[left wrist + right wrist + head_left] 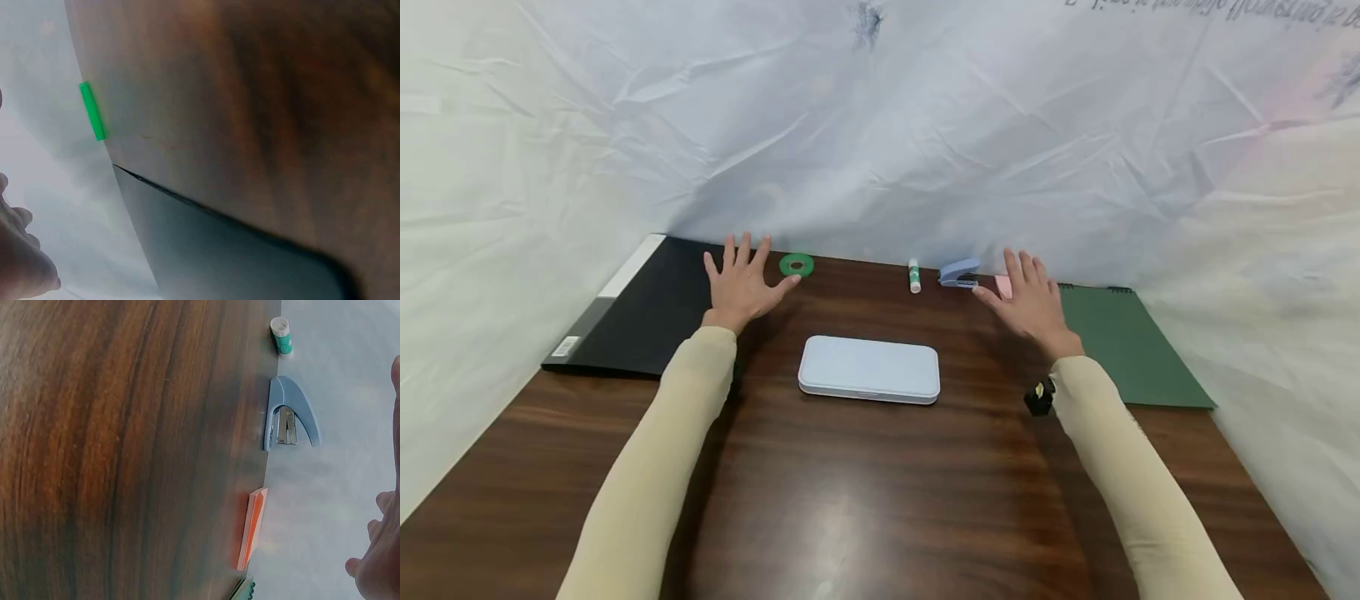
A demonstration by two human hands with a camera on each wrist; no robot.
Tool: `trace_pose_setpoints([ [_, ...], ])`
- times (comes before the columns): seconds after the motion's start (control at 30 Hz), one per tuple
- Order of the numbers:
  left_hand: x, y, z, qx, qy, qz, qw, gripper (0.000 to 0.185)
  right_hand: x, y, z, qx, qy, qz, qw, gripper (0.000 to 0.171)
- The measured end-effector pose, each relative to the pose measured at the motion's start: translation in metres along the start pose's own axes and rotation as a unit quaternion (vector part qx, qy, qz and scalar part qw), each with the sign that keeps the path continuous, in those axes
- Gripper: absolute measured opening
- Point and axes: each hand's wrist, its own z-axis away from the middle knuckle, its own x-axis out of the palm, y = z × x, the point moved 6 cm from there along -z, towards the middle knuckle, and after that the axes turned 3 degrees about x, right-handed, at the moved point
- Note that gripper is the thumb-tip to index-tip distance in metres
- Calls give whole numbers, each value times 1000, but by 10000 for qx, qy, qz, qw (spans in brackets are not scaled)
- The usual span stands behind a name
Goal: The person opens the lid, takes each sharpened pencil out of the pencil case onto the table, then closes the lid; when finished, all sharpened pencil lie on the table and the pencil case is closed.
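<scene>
Both hands are raised above the table with fingers spread, holding nothing. My left hand (741, 283) hovers between a black folder (632, 308) and a roll of green tape (796, 265); in the left wrist view the green tape (92, 111) shows edge-on. My right hand (1030, 304) is nearest a pink block (1003, 287), partly hidden behind it, and a blue stapler (958, 273). The right wrist view shows the stapler (290, 412) and the pink and orange block (252, 530) apart from the fingers. A pale, closed pencil case (868, 369) lies centrally between the forearms.
A glue stick (913, 275) stands near the back edge, left of the stapler. On the right lies a green spiral notebook (1131, 346). White sheeting (880, 125) hangs behind and along the sides of the dark wooden table (880, 500). Something black (1039, 398) is on the right wrist.
</scene>
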Motion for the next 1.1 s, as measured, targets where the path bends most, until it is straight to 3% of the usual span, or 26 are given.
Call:
trace_pose_setpoints([
  [0.2,4,10,8,177,-399,425,9981,94,4,-10,6,-217,-274,-363,9987,98],
  [0.4,3,32,11,649,-815,838,9910,91,10,-34,9,-720,-607,-946,9911,101],
  [0.57,12,59,24,1179,-1597,1279,9717,86,19,-53,20,-911,-1036,-1239,9827,106],
  [0.77,19,87,42,1743,-2238,1764,9426,87,26,-83,36,-1564,-1499,-1414,9660,104],
  [0.9,26,98,53,1964,-2610,1777,9283,91,33,-100,48,-1919,-1794,-1378,9550,102],
  [1.1,38,110,66,2011,-3157,1446,9160,96,49,-120,66,-2327,-2178,-1274,9392,95],
])
